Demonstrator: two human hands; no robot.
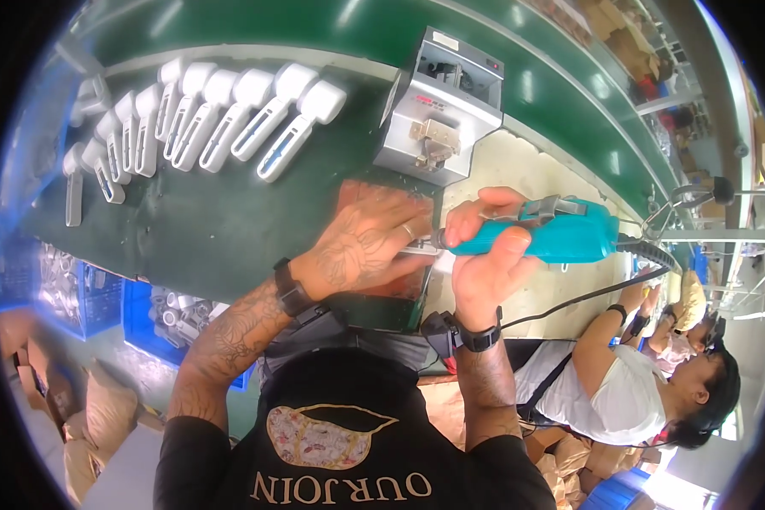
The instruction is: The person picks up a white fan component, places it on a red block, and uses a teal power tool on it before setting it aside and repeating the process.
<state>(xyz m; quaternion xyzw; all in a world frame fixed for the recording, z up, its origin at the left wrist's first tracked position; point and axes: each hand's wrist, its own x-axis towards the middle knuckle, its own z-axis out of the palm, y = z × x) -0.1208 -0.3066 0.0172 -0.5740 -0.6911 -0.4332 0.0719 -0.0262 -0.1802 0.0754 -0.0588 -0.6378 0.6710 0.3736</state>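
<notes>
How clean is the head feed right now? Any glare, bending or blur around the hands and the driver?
Head view: strong fisheye bend with a dark rim; glare streaks on the green conveyor; left hand and right hand on the teal electric screwdriver are sharp and evenly lit; the row of white parts is clear; the right edge washes out.

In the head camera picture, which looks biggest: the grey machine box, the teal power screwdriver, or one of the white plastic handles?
1. Grey machine box
2. Teal power screwdriver, though it sits nearer the camera, so the gap is unsure
3. One white plastic handle, clearly smallest
</notes>
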